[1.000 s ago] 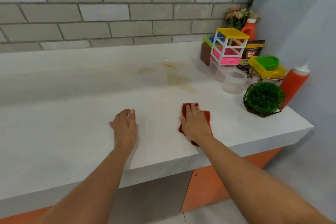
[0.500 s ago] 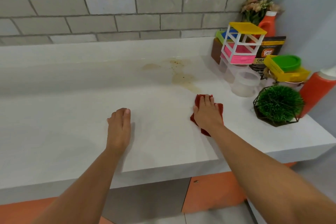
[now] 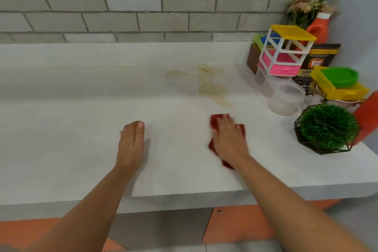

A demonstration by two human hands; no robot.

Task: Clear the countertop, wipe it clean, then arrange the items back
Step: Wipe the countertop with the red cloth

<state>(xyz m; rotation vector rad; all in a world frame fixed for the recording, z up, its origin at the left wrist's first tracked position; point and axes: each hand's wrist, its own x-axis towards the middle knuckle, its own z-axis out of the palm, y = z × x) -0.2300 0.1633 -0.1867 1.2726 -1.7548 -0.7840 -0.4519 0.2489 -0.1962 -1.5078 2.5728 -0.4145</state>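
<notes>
Countertop (image 3: 61,149) is white and runs along a grey brick wall (image 3: 143,6), with a brownish stain (image 3: 212,88) spread across its back right part. A red cloth (image 3: 215,121) lies flat on the counter in front of that stain, near it but not touching it. The right hand (image 3: 229,139) presses down on the cloth with straight fingers and covers most of it, so red shows only at the edges; the hand looks slightly blurred. The left hand (image 3: 132,141) rests palm-down on bare counter well to the left of the cloth, fingers straight and together, holding nothing. Items crowd the right end by the corner: a small rack (image 3: 286,51) with yellow and pink tiers, a clear tub (image 3: 286,98) in front of it, a dark pouch (image 3: 319,61), a yellow basket (image 3: 347,90) holding a green lid (image 3: 341,76), and a green plant ball (image 3: 327,127) in a wire frame near the front. A red bottle (image 3: 368,116) stands just beside the plant at the picture's edge, and an orange bottle (image 3: 319,26) and flowers (image 3: 306,6) sit in the far corner.
</notes>
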